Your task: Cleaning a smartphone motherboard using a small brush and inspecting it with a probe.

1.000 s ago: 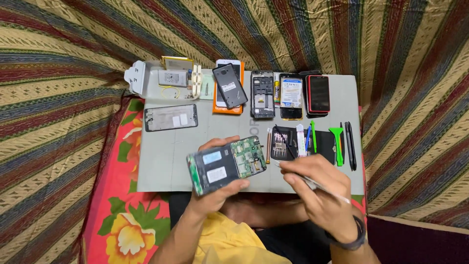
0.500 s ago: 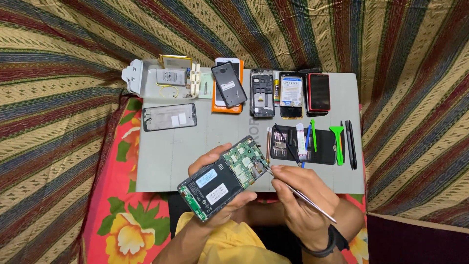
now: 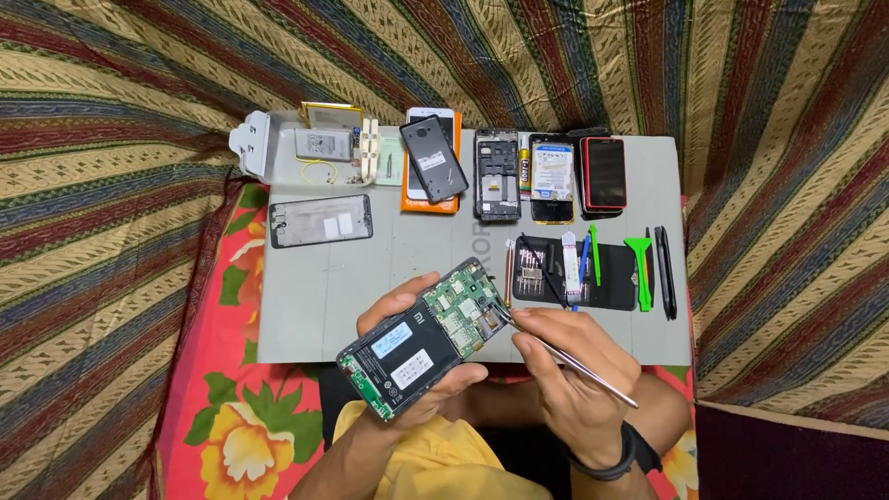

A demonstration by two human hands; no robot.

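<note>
The opened phone [image 3: 424, 350] lies tilted in my left hand [image 3: 407, 356], back cover off, its battery and green circuit board facing up at me. My fingers curl around its far edge and my thumb wraps the near corner, so it sits cradled above the near edge of the grey work mat [image 3: 315, 296]. My right hand [image 3: 569, 370] is just beside it on the right, pinching a thin metal tool [image 3: 565, 356] like a pen, with its tip touching the board's upper right corner. Beyond my hands, on the mat, lies a black tool pouch [image 3: 579, 273] with green pry tools [image 3: 639, 268], and farther back a row of dismantled phones [image 3: 519, 176].
</note>
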